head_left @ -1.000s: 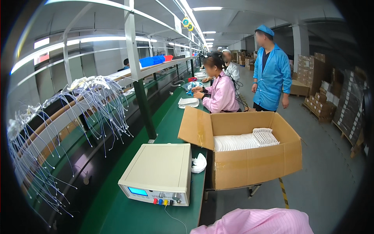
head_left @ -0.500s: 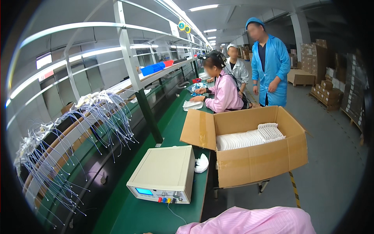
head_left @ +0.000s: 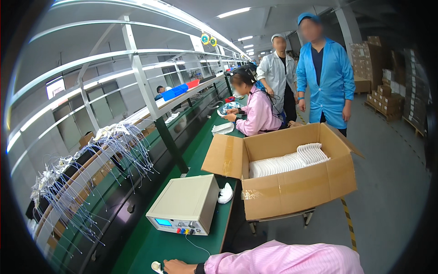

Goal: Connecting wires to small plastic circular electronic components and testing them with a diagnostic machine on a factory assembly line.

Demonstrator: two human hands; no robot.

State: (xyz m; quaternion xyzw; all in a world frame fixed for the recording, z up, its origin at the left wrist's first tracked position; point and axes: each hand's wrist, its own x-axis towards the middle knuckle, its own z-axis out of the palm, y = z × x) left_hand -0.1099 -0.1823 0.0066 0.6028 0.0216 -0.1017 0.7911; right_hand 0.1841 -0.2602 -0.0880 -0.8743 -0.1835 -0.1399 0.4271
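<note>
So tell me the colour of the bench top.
Green bench top, clearest in the head view.

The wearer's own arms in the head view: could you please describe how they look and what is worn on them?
Only one arm shows, at the lower edge: a pale pink fabric sleeve, finely striped, with a dark band at the wrist. Its bare hand wears no glove. Which arm it is cannot be told.
</note>
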